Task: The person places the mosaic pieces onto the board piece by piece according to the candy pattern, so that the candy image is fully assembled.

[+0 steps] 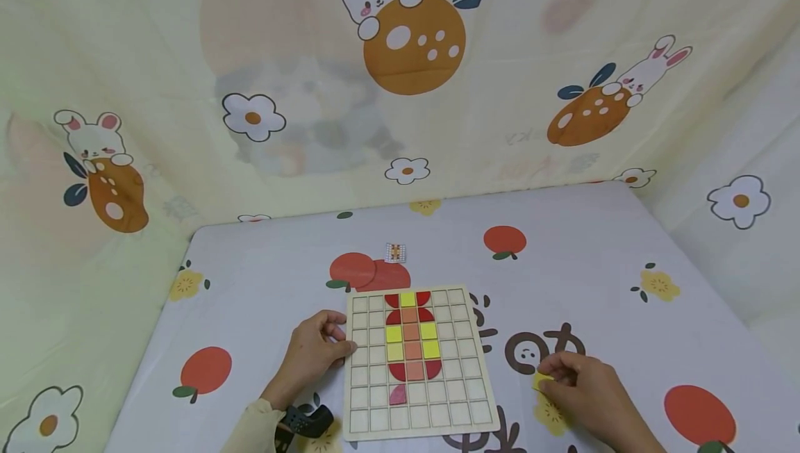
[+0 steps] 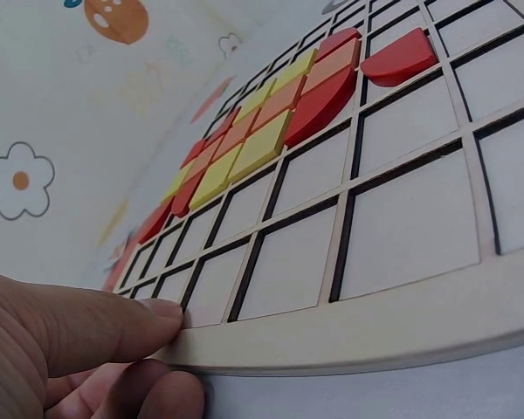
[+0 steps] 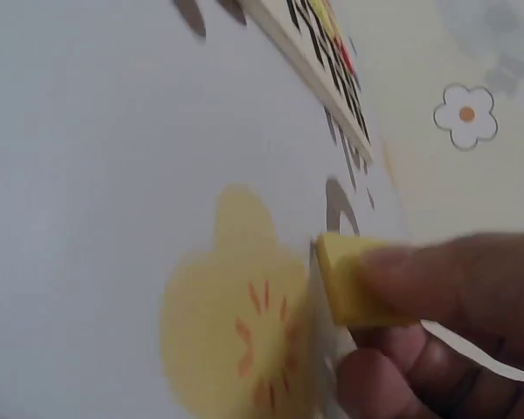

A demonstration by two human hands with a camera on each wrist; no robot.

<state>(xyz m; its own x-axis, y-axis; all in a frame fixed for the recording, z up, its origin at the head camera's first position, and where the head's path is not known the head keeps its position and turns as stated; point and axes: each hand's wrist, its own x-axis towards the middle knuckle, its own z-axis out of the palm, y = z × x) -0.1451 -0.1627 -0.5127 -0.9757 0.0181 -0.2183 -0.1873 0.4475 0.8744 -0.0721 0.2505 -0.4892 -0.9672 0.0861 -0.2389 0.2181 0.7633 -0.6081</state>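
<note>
A pale wooden grid board (image 1: 459,369) lies on the table in front of me. Yellow squares, orange squares and red rounded tiles fill part of its middle columns in a symmetrical pattern. One pinkish-red rounded tile (image 1: 398,394) sits lower down, in a cell left of the centre column. My left hand (image 1: 315,349) grips the board's left edge, thumb on the rim (image 2: 271,345) and fingers curled beside it. Off to the board's right, my right hand (image 1: 587,390) pinches a yellow square tile (image 3: 358,279) between thumb and fingers, close to the tablecloth.
Beyond the board lies a small pattern card (image 1: 396,253) with a similar coloured design. A light tablecloth (image 1: 269,265) printed with apples and flowers covers the table. Curtains (image 1: 500,147) with printed rabbits hang at the back and sides. A dark band (image 1: 309,422) is on my left wrist.
</note>
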